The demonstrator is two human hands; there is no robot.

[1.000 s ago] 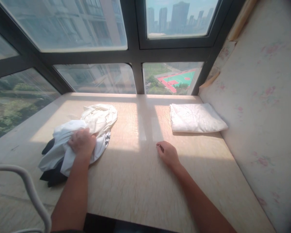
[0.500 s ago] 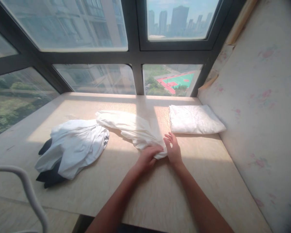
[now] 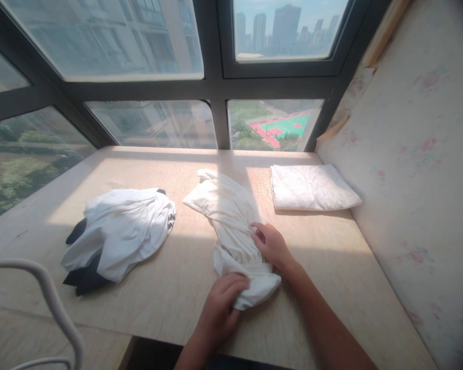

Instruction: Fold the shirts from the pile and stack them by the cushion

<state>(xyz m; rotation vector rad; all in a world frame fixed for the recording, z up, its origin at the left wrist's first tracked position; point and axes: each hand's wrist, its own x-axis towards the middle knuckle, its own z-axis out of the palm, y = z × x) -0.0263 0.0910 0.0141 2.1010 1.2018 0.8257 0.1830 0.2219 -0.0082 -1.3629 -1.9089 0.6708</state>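
Observation:
A crumpled white garment [image 3: 231, 216] with small dark lettering stretches across the wooden surface, its near end bunched toward me. My left hand [image 3: 224, 302] is closed on the near left edge of that cloth, with the fingers on top and the thumb low at the side. My right hand [image 3: 273, 245] rests against the garment's right edge, fingers half curled and apart, the tips touching the fabric without a visible grip. To the left lies a second rumpled garment [image 3: 125, 231], white with black parts and dark lettering.
A folded pale cloth bundle [image 3: 312, 187] lies at the back right beside the flowered wall [image 3: 409, 205]. The wooden surface [image 3: 170, 308] runs back to dark-framed windows [image 3: 212, 90]. A bent white tube [image 3: 48, 293] rises at the lower left.
The white garment has been swung and drawn toward me, its far end shifting right. My left hand has moved nearer with its near end; my right hand's fingers have curled over the edge.

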